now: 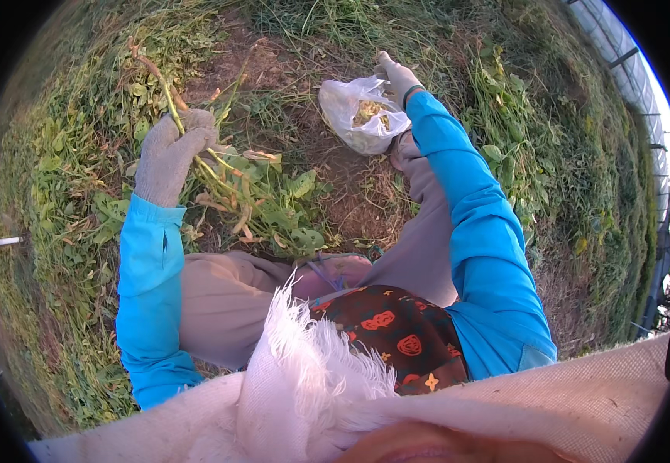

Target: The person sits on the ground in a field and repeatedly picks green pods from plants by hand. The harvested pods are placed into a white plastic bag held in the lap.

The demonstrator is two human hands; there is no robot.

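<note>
My left hand (pixel 173 150), in a grey knitted glove, grips the stem of an uprooted bean plant (pixel 242 191). The bare, brownish stem end points up and away, while green leaves and tan pods hang below the fist toward my lap. My right hand (pixel 400 78), also gloved, is beside the far right rim of a white plastic bag (pixel 346 110). Its fingers point away from me, and their grip is partly hidden. Inside the open bag lie yellowish pods (pixel 368 113). The bag sits on the ground against my right foot.
I sit low with legs (pixel 416 231) bent. Cut bean plants (pixel 503 127) lie to the right, and leafy plants (pixel 63 162) spread at left. Grass and bare soil (pixel 358 202) lie between. A plastic-covered structure (pixel 630 69) runs along the right. White fringed cloth (pixel 312 370) hangs before me.
</note>
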